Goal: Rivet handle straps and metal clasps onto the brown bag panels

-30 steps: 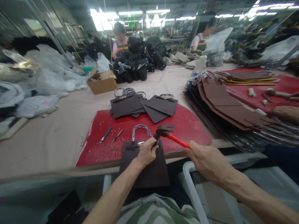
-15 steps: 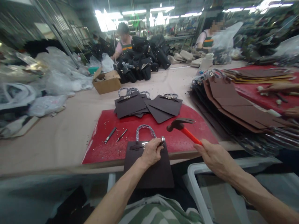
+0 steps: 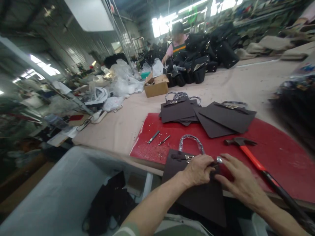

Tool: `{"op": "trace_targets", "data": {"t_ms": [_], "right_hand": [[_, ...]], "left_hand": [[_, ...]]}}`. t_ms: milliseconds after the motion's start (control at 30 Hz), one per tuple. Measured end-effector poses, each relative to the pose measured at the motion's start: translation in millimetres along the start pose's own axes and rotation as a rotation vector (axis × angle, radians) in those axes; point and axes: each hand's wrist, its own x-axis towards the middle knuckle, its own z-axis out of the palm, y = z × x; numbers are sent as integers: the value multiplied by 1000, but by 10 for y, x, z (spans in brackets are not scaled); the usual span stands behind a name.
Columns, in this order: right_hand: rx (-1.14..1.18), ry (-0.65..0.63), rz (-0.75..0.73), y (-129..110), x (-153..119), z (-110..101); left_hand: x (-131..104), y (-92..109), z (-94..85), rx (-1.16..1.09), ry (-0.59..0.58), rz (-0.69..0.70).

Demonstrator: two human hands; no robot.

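My left hand (image 3: 198, 168) is closed at the upper right corner of a dark brown leather bag panel (image 3: 197, 200). Its fingertips pinch a small metal piece with a shiny round end (image 3: 219, 159), whose exact kind I cannot make out. The panel lies partly over the table edge, its plastic-wrapped handle (image 3: 190, 137) pointing away from me. My right hand (image 3: 240, 178) is beside the metal piece, thumb and fingers apart; contact with it is unclear. To the right, a claw hammer (image 3: 254, 160) with a red and black handle lies on the red mat (image 3: 278, 144).
Two thin tools (image 3: 154, 137) and tiny bits lie on the mat's left. Several dark bag panels (image 3: 226, 118) are piled behind. Further back are a cardboard box (image 3: 157, 88), black bags (image 3: 204, 59) and a person (image 3: 177, 46). A grey bin (image 3: 73, 186) stands below the table edge.
The hammer has left my right hand and now rests on the mat. That hand has moved to the metal piece by my left fingers. The view has swung left.
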Motion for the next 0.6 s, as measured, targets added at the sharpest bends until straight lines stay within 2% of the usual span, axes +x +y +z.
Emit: {"op": "trace_targets", "data": {"t_ms": [100,167,200,267,367,467,533,600], "right_hand": [[15,-39,-10,-219,-28,320],[-33,-43,31,-290,-45,371],[-43,-63,45,-314,-47,351],[-36,-130,63,-355,-38,260],[-18,-194,90,-421,-1,133],[-22,-193,131,-481,24,100],[-24,-185,143,-501,26,115],[-20,-173,140,-502,22,139]], "left_hand": [[-17,26,-9,-31,98,-46],[-42,11,-128,-54,184,-160],[-63,-17,-250,-53,228,-235],[-121,-149,-633,18,369,-517],[-264,-569,-1452,107,430,-671],[-520,-1062,-2283,339,429,-873],[-735,-1303,-2700,737,189,-1143],[-927,-1455,-2952,837,55,-1263]]}}
